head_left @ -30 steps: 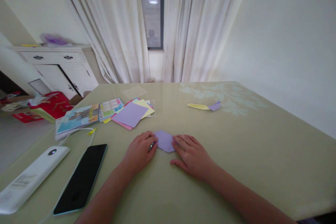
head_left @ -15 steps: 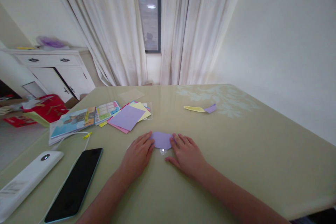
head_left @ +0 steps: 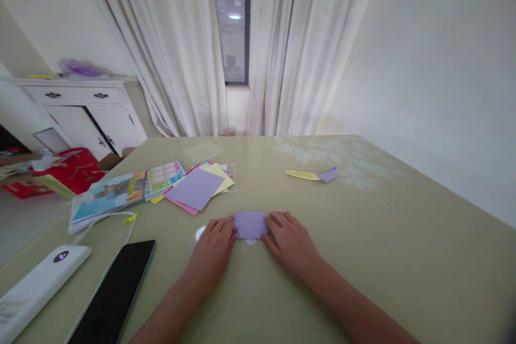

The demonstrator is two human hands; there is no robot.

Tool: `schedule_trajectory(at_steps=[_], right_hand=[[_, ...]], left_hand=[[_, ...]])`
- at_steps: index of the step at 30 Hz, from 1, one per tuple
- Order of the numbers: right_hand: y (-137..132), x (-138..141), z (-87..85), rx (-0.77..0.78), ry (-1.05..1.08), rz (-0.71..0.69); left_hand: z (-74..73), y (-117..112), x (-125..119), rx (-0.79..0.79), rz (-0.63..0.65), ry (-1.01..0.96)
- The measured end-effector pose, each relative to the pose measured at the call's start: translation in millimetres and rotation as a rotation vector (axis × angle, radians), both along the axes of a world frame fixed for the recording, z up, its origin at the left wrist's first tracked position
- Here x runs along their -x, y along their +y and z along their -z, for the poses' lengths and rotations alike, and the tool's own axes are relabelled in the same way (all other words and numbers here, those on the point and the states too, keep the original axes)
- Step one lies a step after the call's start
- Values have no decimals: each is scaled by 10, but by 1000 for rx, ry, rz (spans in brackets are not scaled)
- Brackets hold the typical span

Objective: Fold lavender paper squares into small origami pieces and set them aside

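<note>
A small folded purple paper point(head_left: 250, 224) lies flat on the olive-green table point(head_left: 363, 236) between my two hands. My left hand point(head_left: 213, 250) rests palm down at its left edge, fingers stretched out with their tips on the paper. My right hand point(head_left: 291, 243) lies palm down at the right edge, its fingertips pressing that side. Neither hand lifts the paper off the table.
A fan of coloured paper sheets point(head_left: 197, 187) and a booklet point(head_left: 108, 198) lie to the left rear. A black phone point(head_left: 115, 293) and a white power bank point(head_left: 36, 290) with a cable sit at the front left. Yellow and purple folded scraps point(head_left: 311, 174) lie farther back.
The purple paper went from a pointed hexagon-like shape to a flatter, roughly rectangular one. Both hands stayed at its sides; the view tilted slightly.
</note>
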State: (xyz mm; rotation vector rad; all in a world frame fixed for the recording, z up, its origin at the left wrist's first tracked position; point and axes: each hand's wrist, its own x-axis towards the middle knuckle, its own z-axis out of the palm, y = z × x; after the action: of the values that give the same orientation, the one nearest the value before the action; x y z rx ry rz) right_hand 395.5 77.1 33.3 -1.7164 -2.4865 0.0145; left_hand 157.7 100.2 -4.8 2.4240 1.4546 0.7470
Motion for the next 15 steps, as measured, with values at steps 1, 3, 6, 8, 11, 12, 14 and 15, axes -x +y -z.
schedule_trajectory(at_steps=[1, 3, 6, 8, 11, 12, 14, 15], right_hand=[[16, -25, -21, 6, 4, -11], [24, -52, -36, 18, 6, -33], [-5, -56, -10, 32, 16, -57], [-22, -65, 15, 37, 68, -57], [-8, -113, 35, 59, 227, -25], [6, -136, 38, 72, 293, -13], [38, -180, 40, 98, 415, 0], [53, -197, 41, 107, 461, 1]], left_hand=[[-10, 16, 20, 9, -3, -31], [-26, 35, 55, 30, -13, -92], [-45, 45, 81, 63, -32, -175], [-63, 49, 83, 90, -42, -224], [-111, 50, 83, 135, -35, -284], [-131, 49, 83, 150, -25, -300], [-172, 45, 83, 177, -5, -333], [-191, 43, 83, 188, 0, -351]])
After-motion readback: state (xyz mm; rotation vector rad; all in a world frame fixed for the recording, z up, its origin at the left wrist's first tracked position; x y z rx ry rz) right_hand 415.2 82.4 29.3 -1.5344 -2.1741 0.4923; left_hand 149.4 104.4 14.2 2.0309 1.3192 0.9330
